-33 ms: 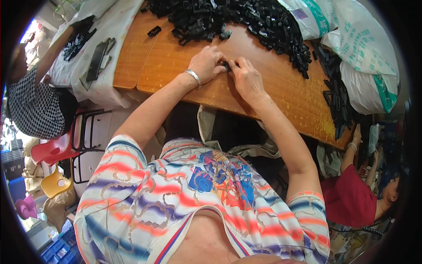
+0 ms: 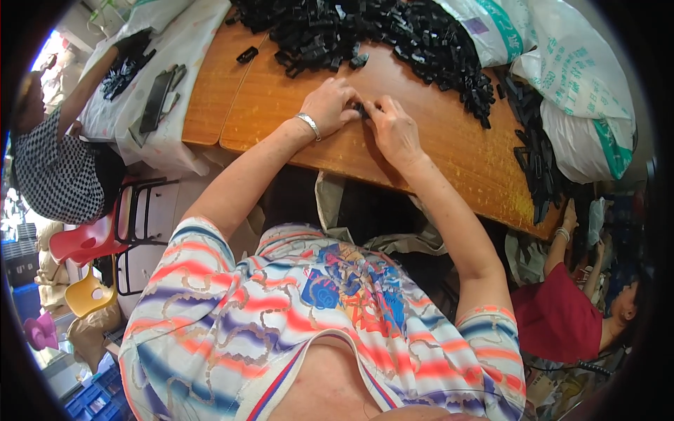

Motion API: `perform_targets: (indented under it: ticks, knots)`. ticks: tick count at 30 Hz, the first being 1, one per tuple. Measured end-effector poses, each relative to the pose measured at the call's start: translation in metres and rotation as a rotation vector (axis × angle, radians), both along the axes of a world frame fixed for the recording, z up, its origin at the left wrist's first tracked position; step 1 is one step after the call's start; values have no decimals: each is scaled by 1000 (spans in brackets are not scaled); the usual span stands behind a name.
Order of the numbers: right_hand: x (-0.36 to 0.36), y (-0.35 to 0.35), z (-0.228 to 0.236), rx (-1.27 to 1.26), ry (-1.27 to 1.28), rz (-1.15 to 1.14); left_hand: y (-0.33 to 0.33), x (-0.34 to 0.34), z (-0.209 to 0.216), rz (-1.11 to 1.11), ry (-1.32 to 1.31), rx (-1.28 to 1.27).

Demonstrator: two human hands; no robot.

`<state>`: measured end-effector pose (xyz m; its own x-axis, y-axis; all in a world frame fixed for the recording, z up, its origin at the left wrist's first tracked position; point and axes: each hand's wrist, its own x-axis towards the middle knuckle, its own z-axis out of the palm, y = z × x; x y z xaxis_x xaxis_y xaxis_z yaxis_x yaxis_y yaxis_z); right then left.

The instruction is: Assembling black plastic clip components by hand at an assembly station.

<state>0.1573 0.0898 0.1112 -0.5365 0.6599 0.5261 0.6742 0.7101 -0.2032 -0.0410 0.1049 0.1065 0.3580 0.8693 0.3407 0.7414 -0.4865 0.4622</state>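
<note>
A small black plastic part (image 2: 361, 110) is pinched between my two hands over the wooden table (image 2: 302, 130). My left hand (image 2: 328, 105), with a silver bracelet at the wrist, is closed on one side of it, thumb and fingertips together. From the other side my right hand (image 2: 394, 130) grips it between thumb and index finger. My fingers cover most of the part, so its exact shape is hidden. Beyond my hands spreads a large heap of small black plastic parts (image 2: 330, 35). One single black part (image 2: 247, 54) lies apart from the heap, to the left.
White woven sacks (image 2: 576, 77) stand at the far right, beside a strip of longer black pieces (image 2: 537, 161) along the table's right edge. At left, a person in a checked top (image 2: 56, 168) handles black parts on a covered table (image 2: 179, 42). A person in red (image 2: 562, 312) sits right.
</note>
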Motion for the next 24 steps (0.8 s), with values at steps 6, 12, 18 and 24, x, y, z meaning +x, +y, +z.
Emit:
perform_targets:
  ticks: [6, 12, 18, 24]
  knots:
    - [32, -88, 16, -296, 108, -15, 30, -12, 10, -12, -212, -142]
    - [67, -163, -16, -431, 6, -9, 74, 22, 15, 297, 146, 32]
    - [61, -131, 7, -398, 117, 4, 79, 31, 0, 354, 203, 205]
    - [71, -15, 18, -128, 223, -63, 36, 36, -5, 114, 24, 270]
